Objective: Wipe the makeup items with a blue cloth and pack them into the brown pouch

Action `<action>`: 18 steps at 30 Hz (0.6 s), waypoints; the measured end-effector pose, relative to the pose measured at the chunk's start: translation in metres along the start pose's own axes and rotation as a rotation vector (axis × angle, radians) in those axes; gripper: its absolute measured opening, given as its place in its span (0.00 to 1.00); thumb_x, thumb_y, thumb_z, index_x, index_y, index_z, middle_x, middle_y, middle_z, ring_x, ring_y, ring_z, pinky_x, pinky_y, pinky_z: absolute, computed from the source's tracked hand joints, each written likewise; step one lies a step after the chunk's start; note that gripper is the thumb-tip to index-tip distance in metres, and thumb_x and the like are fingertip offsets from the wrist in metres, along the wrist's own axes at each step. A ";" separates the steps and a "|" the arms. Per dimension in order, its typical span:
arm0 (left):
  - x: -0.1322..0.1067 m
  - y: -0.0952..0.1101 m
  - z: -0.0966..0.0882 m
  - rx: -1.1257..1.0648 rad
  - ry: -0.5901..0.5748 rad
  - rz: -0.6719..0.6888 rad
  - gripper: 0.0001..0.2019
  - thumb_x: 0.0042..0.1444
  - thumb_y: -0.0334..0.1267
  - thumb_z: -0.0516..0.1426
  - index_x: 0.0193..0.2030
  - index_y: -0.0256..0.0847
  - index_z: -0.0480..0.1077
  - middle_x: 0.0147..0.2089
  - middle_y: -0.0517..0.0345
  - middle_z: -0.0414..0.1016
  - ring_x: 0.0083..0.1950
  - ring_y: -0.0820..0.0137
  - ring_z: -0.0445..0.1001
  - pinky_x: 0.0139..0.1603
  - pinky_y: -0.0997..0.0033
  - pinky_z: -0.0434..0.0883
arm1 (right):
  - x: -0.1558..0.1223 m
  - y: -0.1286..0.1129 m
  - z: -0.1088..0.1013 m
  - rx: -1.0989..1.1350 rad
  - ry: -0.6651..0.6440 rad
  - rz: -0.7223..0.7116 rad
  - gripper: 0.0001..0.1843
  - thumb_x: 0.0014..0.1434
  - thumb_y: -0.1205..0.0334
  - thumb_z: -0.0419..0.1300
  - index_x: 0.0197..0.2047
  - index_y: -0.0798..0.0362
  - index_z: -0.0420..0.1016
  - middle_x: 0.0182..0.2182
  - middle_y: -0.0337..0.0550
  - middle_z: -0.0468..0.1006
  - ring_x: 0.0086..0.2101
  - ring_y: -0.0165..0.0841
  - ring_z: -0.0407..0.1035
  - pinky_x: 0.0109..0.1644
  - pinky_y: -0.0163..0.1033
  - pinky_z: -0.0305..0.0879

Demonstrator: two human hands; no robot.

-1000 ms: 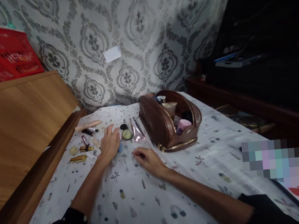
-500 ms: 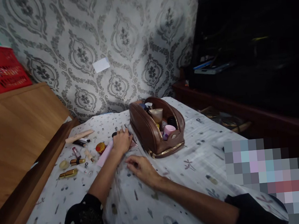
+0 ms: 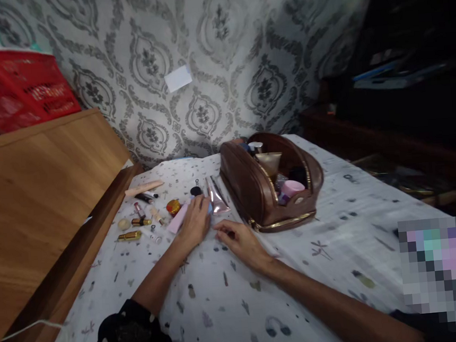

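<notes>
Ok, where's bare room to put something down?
Cloth lies bare right of the brown bag and between your forearms. Small cosmetics crowd the cloth left of your left hand; a shiny tube lies between that hand and the bag.

Left hand [image 3: 197, 220]: lying over a lilac tube [image 3: 177, 219], its fingers hiding part of it; any grip is staying out of sight.
Blue piece [image 3: 210, 208]: peeking out beside the left fingers.
Right hand [image 3: 243, 246]: resting on the printed sheet [image 3: 353, 234], fingers curling loosely.
Metallic pink tube [image 3: 218, 201]: lying beyond the right fingertips.
Black disc [image 3: 195, 191]: lying just past the left fingers.
Red-gold jar [image 3: 173, 207]: sitting left of the left fingers.
Gold tube [image 3: 130, 236]: lying farther left of those fingers.
Brown bag [image 3: 245, 185]: standing unzipped, right of both hands' fingers.
</notes>
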State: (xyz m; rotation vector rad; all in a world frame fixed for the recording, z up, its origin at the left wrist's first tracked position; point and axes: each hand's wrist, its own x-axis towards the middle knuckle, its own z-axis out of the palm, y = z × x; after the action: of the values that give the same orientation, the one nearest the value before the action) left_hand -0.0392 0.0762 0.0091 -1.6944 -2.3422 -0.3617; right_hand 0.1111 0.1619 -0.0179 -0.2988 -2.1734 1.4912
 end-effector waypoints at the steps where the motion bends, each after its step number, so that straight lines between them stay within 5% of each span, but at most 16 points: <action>1: -0.007 -0.003 -0.003 -0.020 -0.008 0.020 0.22 0.61 0.26 0.49 0.62 0.37 0.60 0.64 0.42 0.63 0.65 0.59 0.63 0.65 0.55 0.64 | 0.000 0.001 0.000 -0.007 0.002 -0.006 0.11 0.57 0.63 0.55 0.38 0.53 0.78 0.29 0.42 0.80 0.30 0.35 0.73 0.38 0.39 0.69; 5: -0.028 -0.015 -0.014 -0.086 -0.026 0.017 0.26 0.55 0.20 0.48 0.59 0.40 0.66 0.60 0.47 0.70 0.62 0.62 0.67 0.64 0.61 0.66 | 0.001 0.002 0.001 -0.034 -0.012 0.010 0.13 0.56 0.58 0.55 0.38 0.53 0.78 0.29 0.43 0.80 0.30 0.36 0.73 0.37 0.40 0.69; 10: -0.035 -0.043 -0.030 -0.073 0.023 -0.163 0.24 0.55 0.21 0.48 0.55 0.43 0.69 0.52 0.53 0.76 0.53 0.65 0.74 0.56 0.65 0.72 | 0.000 -0.002 0.000 -0.030 -0.025 0.056 0.14 0.55 0.54 0.55 0.37 0.52 0.78 0.29 0.43 0.81 0.30 0.38 0.74 0.36 0.41 0.69; 18: -0.021 -0.133 -0.050 0.178 0.039 -0.542 0.23 0.56 0.21 0.49 0.56 0.39 0.69 0.56 0.44 0.70 0.60 0.57 0.68 0.58 0.58 0.70 | 0.000 -0.005 0.000 -0.041 -0.037 0.089 0.16 0.55 0.52 0.55 0.37 0.52 0.78 0.27 0.44 0.81 0.30 0.39 0.74 0.35 0.41 0.69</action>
State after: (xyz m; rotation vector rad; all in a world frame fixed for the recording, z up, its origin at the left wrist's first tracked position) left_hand -0.1572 0.0008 0.0408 -0.9477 -2.6809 -0.2587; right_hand 0.1114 0.1603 -0.0127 -0.3895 -2.2479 1.5126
